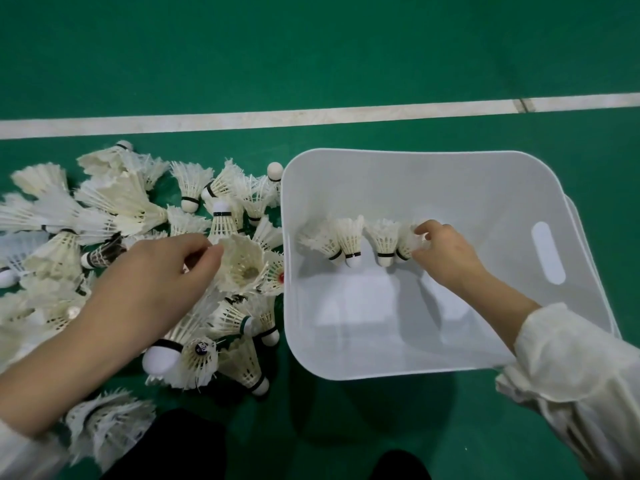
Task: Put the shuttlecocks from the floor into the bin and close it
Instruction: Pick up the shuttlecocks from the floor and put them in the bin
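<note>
**Inspector:** State of the left hand (152, 282)?

**Assistant:** Pinched on the feather rim of one shuttlecock (242, 268), its open skirt facing the camera. The pile of shuttlecocks (114, 209) lies on the green floor (311, 46), under and beyond that grip.

**Inspector:** Right hand (446, 254)?

**Assistant:** Inside the white bin (519, 188), fingertips narrowed on the feathers of the rightmost shuttlecock (408, 242). To the left of that grip stands a row of three shuttlecocks (353, 240), corks toward the camera.

**Inspector:** Bin condition?

**Assistant:** Open, just right of the pile. A handle slot (549, 252) shows in the wall right of the hand.
</note>
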Available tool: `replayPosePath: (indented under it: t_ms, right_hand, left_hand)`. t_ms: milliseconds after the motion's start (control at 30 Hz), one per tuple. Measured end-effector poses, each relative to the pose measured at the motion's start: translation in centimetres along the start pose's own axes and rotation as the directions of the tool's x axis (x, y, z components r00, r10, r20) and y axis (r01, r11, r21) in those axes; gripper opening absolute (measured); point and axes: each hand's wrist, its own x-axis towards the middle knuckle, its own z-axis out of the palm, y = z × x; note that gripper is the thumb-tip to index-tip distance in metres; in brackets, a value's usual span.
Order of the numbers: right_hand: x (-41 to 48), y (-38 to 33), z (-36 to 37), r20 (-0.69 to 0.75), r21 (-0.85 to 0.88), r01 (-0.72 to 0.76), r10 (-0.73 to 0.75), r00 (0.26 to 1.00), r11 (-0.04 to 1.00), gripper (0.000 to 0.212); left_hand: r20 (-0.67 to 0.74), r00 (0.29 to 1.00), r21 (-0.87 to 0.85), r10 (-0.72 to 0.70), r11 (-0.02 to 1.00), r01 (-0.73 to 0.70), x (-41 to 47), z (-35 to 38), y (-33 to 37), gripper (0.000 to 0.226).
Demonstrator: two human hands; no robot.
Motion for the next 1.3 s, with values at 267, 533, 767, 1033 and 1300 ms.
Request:
replayPosePath:
  t_ms: [267, 533, 767, 1033, 1300]
  right_hand:
    - [0.4, 0.0, -0.7, -0.085, -0.066, 0.047, -0.052, 0.995, 0.997, 0.018]
    - [0.0, -0.2, -0.8, -0.042, -0.072, 0.046, -0.049, 0.998, 0.996, 0.043]
    - [-5.1, -5.3, -3.9, -0.211, -0.071, 0.327, -0.335, 0.918, 0.942, 0.029]
    - [-13.3, -16.1, -0.8, 0.084, 0.033, 0.885, -0.884, 0.46, 0.464, 0.041]
    - [-11.3, -16.6, -3.7, -0.213, 0.14, 0.765, -0.736, 0.643, 0.628, 0.003]
  left_hand:
    - [0.0, 1.0, -0.007, 0.001, 1.0, -0.001, -0.1, 0.1, -0.1, 0.033]
    - [-0.004, 1.0, 0.001, -0.015, 1.0, 0.015, 0.0, -0.2, -0.3, 0.033]
    - [-0.016, 0.999, -0.058, 0.027, 0.998, -0.028, -0.5, -1.0, -0.2, 0.035]
    - [-0.108, 0.994, -0.119, 0.018, 0.992, -0.031, -1.4, -2.9, 0.0, 0.034]
    - [-0.162, 0.986, -0.353, 0.047, 0.93, -0.102, -1.9, -5.0, 0.8, 0.033]
